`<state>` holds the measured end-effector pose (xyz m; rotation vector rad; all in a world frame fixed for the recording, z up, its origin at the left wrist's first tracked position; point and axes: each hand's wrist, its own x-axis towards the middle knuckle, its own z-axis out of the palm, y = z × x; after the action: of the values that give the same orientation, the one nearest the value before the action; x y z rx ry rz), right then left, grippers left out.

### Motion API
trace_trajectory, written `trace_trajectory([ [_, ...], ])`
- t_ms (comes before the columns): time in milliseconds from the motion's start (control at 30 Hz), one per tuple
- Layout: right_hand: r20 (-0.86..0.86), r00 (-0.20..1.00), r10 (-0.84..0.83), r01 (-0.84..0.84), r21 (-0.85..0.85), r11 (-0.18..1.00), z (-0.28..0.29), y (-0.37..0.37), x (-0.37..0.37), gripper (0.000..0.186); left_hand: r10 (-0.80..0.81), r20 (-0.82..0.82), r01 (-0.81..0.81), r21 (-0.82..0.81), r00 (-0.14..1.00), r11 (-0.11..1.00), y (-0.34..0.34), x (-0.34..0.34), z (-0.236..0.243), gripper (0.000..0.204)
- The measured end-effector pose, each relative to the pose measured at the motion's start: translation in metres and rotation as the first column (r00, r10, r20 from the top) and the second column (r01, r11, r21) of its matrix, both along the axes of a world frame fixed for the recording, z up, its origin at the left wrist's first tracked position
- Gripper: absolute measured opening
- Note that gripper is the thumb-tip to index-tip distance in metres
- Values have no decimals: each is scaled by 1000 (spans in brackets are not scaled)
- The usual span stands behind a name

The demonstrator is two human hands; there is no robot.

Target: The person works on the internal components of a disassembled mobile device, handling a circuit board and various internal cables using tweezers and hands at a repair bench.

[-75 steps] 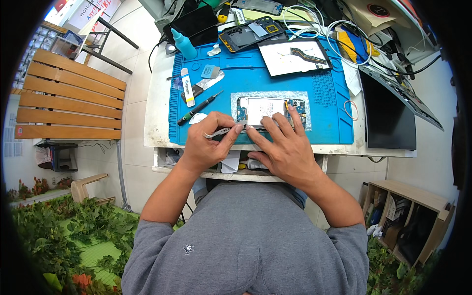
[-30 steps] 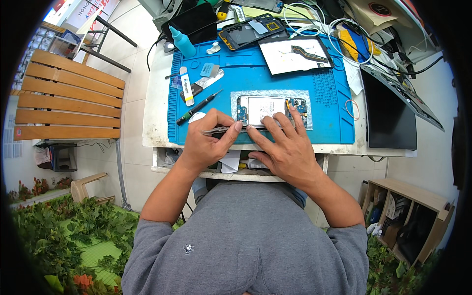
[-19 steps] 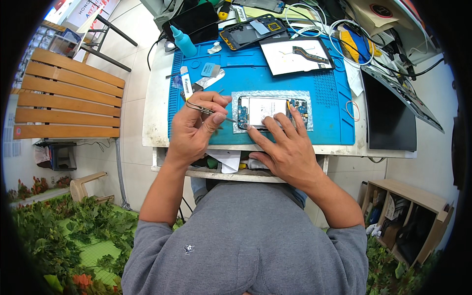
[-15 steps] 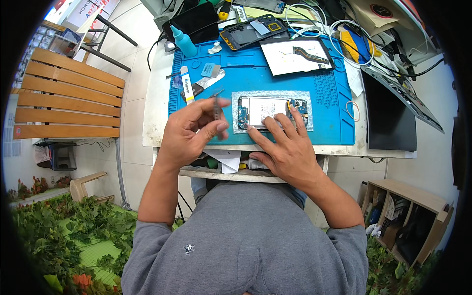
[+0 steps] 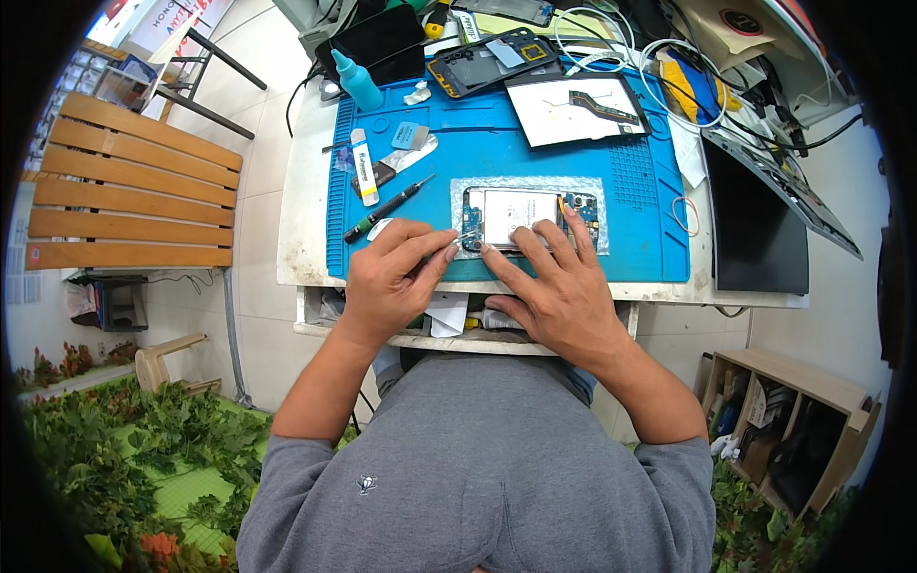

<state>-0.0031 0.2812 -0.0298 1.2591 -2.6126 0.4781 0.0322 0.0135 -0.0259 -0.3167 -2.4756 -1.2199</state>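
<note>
An opened phone (image 5: pixel 511 215) with exposed circuit boards and a white battery lies on a clear padded sheet (image 5: pixel 458 187) on the blue mat (image 5: pixel 564 162). My left hand (image 5: pixel 396 286) is pinched at the phone's left end on metal tweezers (image 5: pixel 465 239), mostly hidden by the fingers. My right hand (image 5: pixel 559 296) lies spread over the lower edge and right part of the phone, fingertips touching it. A pen-like screwdriver (image 5: pixel 387 210) lies just above my left hand, beside a slim white-and-yellow package (image 5: pixel 363 167).
A teal bottle (image 5: pixel 355 86), a dark phone frame (image 5: pixel 478 67) and a white panel with flex cable (image 5: pixel 544 105) occupy the back. Tangled cables (image 5: pixel 697 119) and leaning dark screens (image 5: pixel 755 239) are at the right. A wooden slatted seat (image 5: pixel 134 181) stands left.
My left hand lifted away leftward with the tweezers turning in its fingers, then came back down to the phone's left end. My right hand stayed in place.
</note>
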Motion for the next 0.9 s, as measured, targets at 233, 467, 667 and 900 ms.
trace_trajectory([
  [233,10,1000,-3,3,-3,1000,1,0,0,62,-22,-105,12,-92,994,996,-4,2,-8,29],
  [467,6,1000,-4,4,-5,1000,0,0,0,62,-44,-103,37,-67,994,997,-7,6,-10,29],
  [667,8,1000,1,-1,1,1000,0,0,0,61,-56,-77,50,-86,995,995,-7,6,-10,28],
  [900,16,1000,0,0,7,1000,1,0,0,61,-42,-86,34,-101,995,994,-6,6,-11,24],
])
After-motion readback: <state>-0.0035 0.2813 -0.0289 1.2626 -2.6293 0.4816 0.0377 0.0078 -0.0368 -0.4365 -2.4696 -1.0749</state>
